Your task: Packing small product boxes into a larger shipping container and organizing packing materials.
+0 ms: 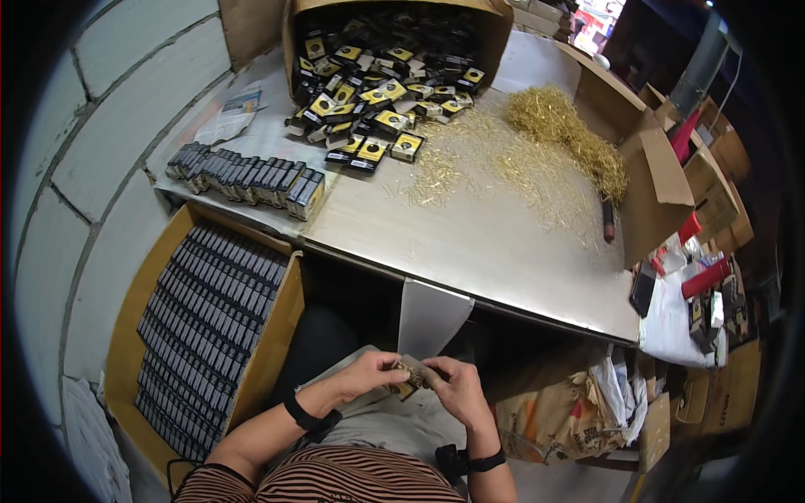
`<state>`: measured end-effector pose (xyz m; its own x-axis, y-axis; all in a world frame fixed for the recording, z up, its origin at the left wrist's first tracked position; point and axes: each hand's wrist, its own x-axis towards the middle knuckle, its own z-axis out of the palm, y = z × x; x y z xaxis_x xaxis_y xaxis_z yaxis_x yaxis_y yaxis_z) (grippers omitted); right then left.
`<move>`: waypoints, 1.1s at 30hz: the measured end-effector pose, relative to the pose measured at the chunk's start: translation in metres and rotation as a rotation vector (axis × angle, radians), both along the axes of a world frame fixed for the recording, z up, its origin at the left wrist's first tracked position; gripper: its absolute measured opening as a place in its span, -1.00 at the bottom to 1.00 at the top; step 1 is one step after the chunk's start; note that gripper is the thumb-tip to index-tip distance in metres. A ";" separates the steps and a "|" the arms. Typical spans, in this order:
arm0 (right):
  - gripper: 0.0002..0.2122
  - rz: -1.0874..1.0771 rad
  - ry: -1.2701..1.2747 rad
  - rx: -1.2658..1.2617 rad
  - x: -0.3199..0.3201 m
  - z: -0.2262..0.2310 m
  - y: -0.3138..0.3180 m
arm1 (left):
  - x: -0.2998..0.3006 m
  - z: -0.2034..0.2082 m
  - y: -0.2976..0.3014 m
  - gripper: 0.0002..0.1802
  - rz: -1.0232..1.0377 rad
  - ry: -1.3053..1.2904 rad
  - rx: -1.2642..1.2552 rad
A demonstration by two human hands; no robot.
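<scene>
Above my lap, close in front of the table edge, both hands meet on one small black-and-yellow box (404, 390). My left hand (369, 375) grips its left side with thumb and fingers. From the other side my right hand (459, 390) pinches its upper right part, where a greyish flap seems to stand up. Gold-coloured bits show at the box's top between the fingers, too small to make out well. My fingers cover much of the box.
A large tipped carton (503, 38) spills black-and-yellow boxes (369, 151) onto the metal table (402, 251). Thin gold pins (545, 121) lie heaped at right. Boxes stand in a row (251, 176) at left. Below, an upright carton (281, 323) holds tightly packed boxes. A phone (643, 287) lies right.
</scene>
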<state>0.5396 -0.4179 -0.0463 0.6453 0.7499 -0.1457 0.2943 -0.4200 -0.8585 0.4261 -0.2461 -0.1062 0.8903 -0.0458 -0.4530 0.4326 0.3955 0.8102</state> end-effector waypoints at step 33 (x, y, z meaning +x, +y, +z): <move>-0.58 0.096 0.913 0.798 0.005 0.040 0.024 | 0.006 0.074 -0.014 -0.36 0.165 -0.872 1.209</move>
<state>0.5446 -0.3940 -0.0067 0.4834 0.8754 0.0074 -0.5520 0.3114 -0.7735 0.4316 -0.2600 -0.0320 0.8510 0.0835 0.5184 -0.3269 -0.6883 0.6475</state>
